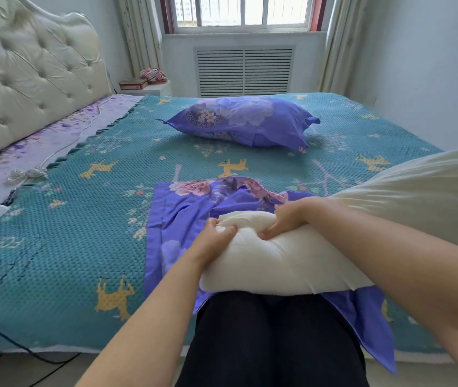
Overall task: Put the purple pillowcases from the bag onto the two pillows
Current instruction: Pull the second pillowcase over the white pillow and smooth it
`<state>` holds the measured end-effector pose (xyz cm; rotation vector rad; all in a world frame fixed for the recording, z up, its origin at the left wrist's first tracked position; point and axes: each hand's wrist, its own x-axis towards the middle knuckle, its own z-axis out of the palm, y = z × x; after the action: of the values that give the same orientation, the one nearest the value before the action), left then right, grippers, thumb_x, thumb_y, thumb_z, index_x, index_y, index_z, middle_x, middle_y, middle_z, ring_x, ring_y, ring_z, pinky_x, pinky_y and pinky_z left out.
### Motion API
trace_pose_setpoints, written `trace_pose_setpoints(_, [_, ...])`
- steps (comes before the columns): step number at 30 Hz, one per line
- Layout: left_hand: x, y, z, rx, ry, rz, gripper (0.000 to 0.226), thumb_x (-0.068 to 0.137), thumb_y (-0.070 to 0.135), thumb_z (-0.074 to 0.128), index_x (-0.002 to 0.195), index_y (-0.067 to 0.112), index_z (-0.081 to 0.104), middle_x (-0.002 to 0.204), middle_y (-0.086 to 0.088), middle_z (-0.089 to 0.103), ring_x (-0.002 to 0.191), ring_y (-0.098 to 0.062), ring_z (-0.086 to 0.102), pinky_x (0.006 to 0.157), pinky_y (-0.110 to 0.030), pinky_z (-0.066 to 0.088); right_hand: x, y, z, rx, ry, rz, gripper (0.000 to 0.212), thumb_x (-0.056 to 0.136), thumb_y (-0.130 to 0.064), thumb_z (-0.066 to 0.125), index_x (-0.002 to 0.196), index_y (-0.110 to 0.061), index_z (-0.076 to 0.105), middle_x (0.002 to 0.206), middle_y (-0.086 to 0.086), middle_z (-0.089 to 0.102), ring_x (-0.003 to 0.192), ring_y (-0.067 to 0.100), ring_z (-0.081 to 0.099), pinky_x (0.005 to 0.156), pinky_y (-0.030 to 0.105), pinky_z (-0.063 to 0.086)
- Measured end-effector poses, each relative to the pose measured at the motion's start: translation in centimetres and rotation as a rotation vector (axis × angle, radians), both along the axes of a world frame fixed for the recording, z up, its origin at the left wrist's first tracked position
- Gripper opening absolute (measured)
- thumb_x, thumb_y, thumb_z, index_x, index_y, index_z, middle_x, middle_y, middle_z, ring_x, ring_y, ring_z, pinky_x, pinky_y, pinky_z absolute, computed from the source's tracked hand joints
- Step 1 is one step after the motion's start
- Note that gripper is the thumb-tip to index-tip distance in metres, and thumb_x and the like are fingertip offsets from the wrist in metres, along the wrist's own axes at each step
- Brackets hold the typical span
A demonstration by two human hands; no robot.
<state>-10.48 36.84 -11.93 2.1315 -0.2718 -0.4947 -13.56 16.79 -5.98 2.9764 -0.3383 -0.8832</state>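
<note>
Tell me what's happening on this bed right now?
A person grips the end of a bare white pillow with the left hand and right hand. It lies on a flat purple pillowcase on the teal bedspread. A second pillow, farther back, already wears its purple case.

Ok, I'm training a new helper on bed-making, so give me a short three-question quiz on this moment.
1. True or false: the far pillow already wears its purple case.
2. What do the left hand and right hand grip?
3. The loose purple pillowcase lies: A) on the headboard, B) on the bedspread under the bare pillow, C) on the floor.

Key: 1 true; 2 the bare white pillow's end; 3 B.
</note>
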Motion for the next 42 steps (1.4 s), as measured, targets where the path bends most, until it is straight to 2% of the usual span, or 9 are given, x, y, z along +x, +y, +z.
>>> trace_pose_setpoints(4, [-1.2, 0.4, -1.4, -0.161, -0.144, 0.108, 0.030, 0.084, 0.041, 0.055, 0.103, 0.020, 0.046, 0.098, -0.002, 0.062, 0.097, -0.027, 0.058, 0.083, -0.036, 0.044, -0.4, 0.0, 0.7, 0.106, 0.033, -0.077, 0.104, 0.068, -0.084, 0.046, 0.141, -0.010, 0.036, 0.144, 0.005, 0.041, 0.129, 0.024, 0.042, 0.098, 0.034, 0.034])
trace_pose_setpoints(9, [-2.7, 0.1, -1.0, -0.231, -0.348, 0.114, 0.040, 0.076, 0.047, 0.047, 0.107, 0.021, 0.045, 0.084, 0.002, 0.060, 0.083, -0.026, 0.058, 0.078, -0.038, 0.047, -1.6, -1.1, 0.7, 0.201, -0.078, -0.035, 0.110, 0.045, -0.090, 0.055, 0.128, -0.018, 0.050, 0.129, 0.000, 0.056, 0.112, 0.019, 0.056, 0.100, 0.037, 0.043])
trace_pose_setpoints(16, [-2.0, -2.8, 2.8, -0.441, -0.550, 0.125, 0.023, 0.083, 0.041, 0.053, 0.097, 0.025, 0.043, 0.086, 0.004, 0.056, 0.082, -0.020, 0.054, 0.071, -0.030, 0.038, -3.1, -3.9, 6.0, 0.209, -0.439, 0.022, 0.059, 0.057, -0.064, 0.076, 0.102, -0.031, 0.056, 0.103, -0.008, 0.062, 0.095, 0.017, 0.058, 0.082, 0.031, 0.044])
trace_pose_setpoints(25, [3.4, -2.9, 5.3, -0.443, -0.696, 0.021, 0.036, 0.090, 0.038, 0.049, 0.117, 0.016, 0.048, 0.116, 0.001, 0.055, 0.104, -0.016, 0.053, 0.087, -0.024, 0.039, -1.1, -2.9, 2.3, 0.220, -0.821, -0.258, 0.094, 0.056, -0.078, 0.065, 0.126, -0.021, 0.038, 0.118, 0.007, 0.061, 0.111, 0.029, 0.059, 0.085, 0.037, 0.040])
trace_pose_setpoints(28, [3.7, -2.7, 2.1, -0.547, -0.538, 0.281, 0.041, 0.096, 0.035, 0.044, 0.124, 0.005, 0.044, 0.124, -0.010, 0.052, 0.112, -0.021, 0.051, 0.090, -0.024, 0.037, -1.5, -2.4, -1.8, 0.361, -0.871, -0.404, 0.082, 0.064, -0.074, 0.063, 0.122, -0.023, 0.038, 0.118, 0.009, 0.062, 0.109, 0.032, 0.060, 0.081, 0.037, 0.038])
trace_pose_setpoints(31, [5.0, -2.2, -1.4, -0.341, -0.308, 0.547, 0.035, 0.093, 0.018, 0.052, 0.121, -0.003, 0.046, 0.126, -0.022, 0.051, 0.117, -0.034, 0.049, 0.093, -0.034, 0.038, -1.9, -2.8, -2.9, 0.399, -0.954, -0.464, 0.071, 0.070, -0.068, 0.062, 0.119, -0.022, 0.039, 0.113, 0.012, 0.063, 0.105, 0.035, 0.060, 0.078, 0.038, 0.038])
trace_pose_setpoints(34, [5.8, -2.8, -4.7, -0.137, -0.009, 0.498, 0.055, 0.083, 0.026, 0.064, 0.125, -0.002, 0.043, 0.130, -0.022, 0.047, 0.118, -0.034, 0.049, 0.093, -0.035, 0.043, -2.0, -3.6, -2.9, 0.424, -1.025, -0.508, 0.067, 0.071, -0.064, 0.064, 0.115, -0.021, 0.038, 0.108, 0.015, 0.065, 0.101, 0.037, 0.061, 0.074, 0.037, 0.037])
trace_pose_setpoints(38, [6.0, -4.1, -6.9, -0.073, 0.182, 0.416, 0.063, 0.071, 0.042, 0.070, 0.111, -0.001, 0.047, 0.100, -0.016, 0.060, 0.093, -0.031, 0.064, 0.081, -0.046, 0.056, -2.2, -3.6, -3.3, 0.433, -1.045, -0.505, 0.065, 0.072, -0.062, 0.064, 0.114, -0.021, 0.037, 0.106, 0.015, 0.066, 0.098, 0.038, 0.061, 0.073, 0.038, 0.037])
trace_pose_setpoints(42, [5.6, -4.1, -5.5, -0.552, 0.442, 0.627, 0.030, 0.087, 0.006, 0.054, 0.115, -0.003, 0.058, 0.081, -0.014, 0.058, 0.068, -0.027, 0.060, 0.049, -0.028, 0.054, -2.7, -3.6, -3.7, 0.412, -1.050, -0.503, 0.066, 0.073, -0.061, 0.064, 0.115, -0.019, 0.036, 0.109, 0.013, 0.064, 0.100, 0.039, 0.060, 0.072, 0.038, 0.036])
